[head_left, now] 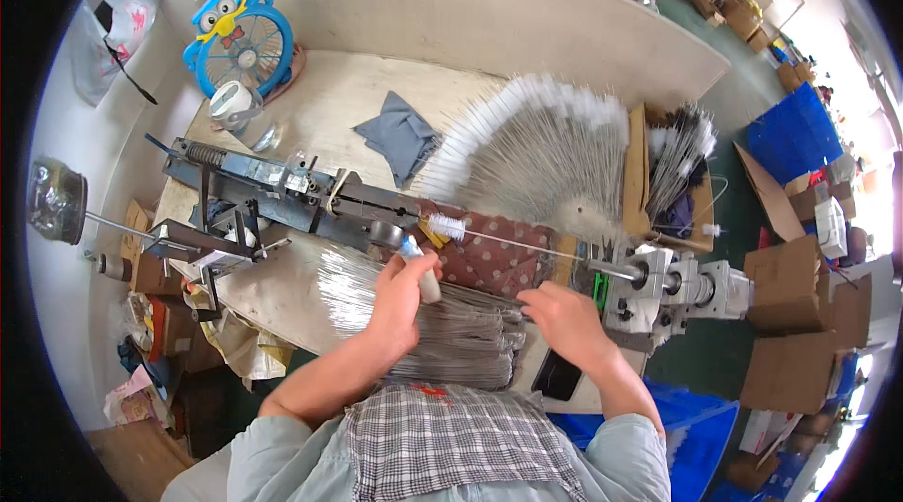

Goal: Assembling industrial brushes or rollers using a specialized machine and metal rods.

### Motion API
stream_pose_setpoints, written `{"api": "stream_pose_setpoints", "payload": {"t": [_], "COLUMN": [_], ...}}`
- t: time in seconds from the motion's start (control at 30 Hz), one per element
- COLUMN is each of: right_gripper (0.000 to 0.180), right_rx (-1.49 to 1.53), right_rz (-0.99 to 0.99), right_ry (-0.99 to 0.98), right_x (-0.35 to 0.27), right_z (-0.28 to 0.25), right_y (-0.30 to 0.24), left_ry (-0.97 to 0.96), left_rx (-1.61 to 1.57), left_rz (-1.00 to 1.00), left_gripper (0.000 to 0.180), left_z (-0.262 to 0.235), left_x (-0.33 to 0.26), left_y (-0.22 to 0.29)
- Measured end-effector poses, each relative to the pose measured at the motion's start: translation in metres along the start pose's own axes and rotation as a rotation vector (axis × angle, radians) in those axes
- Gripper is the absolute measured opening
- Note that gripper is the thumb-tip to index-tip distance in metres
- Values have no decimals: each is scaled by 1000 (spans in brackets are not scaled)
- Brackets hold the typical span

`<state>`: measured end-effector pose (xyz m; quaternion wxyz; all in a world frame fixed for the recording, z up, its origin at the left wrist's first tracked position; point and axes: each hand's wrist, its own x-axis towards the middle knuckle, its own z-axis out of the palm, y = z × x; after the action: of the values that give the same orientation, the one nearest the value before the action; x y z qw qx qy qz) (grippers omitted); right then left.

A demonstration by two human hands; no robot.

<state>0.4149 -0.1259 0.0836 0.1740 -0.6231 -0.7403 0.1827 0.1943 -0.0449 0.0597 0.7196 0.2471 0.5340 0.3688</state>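
Note:
My left hand (399, 293) is closed around a small white cylinder with a blue tip (428, 286), held beside the metal bench machine (362, 198). Just beyond it a white-bristled brush (447, 226) sits on a thin metal rod, which runs right to the spindle (621, 270). My right hand (567, 321) has its thumb and fingers pinched together at the ends of a bundle of bent metal wires (461, 342). Whether anything is between those fingers is too small to tell. Brown dotted cloth (484, 262) lies under the rod.
Many white-tipped wire brushes (536, 144) lie fanned out at the back, next to a cardboard box (637, 173) of more brushes. A grey cloth (400, 135) and a blue fan (243, 46) are at the back left. A phone (557, 375) lies near my right forearm.

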Motion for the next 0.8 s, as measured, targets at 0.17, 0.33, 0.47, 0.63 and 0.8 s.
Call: {"api": "stream_pose_setpoints", "payload": {"t": [0.17, 0.33, 0.47, 0.63, 0.8], "right_gripper": [16, 25, 19, 17, 19], "right_rx": [-165, -367, -581, -328, -87], "right_rz": [-37, -4, 25, 98, 61], "right_ry": [-16, -93, 264, 459, 382], "right_x": [6, 17, 16, 20, 42], "right_z": [-1, -28, -105, -125, -83], "right_y": [-12, -23, -16, 7, 18], "left_ry": [-369, -421, -198, -811, -498], "left_rx": [-781, -518, -287, 415, 1439], "left_rz": [-617, -212, -94, 305, 1014], "left_gripper": [29, 51, 51, 22, 12], "left_z": [16, -33, -40, 16, 91], "left_x": [-43, -39, -46, -29, 28], "left_y": [89, 83, 51, 38, -6]}}
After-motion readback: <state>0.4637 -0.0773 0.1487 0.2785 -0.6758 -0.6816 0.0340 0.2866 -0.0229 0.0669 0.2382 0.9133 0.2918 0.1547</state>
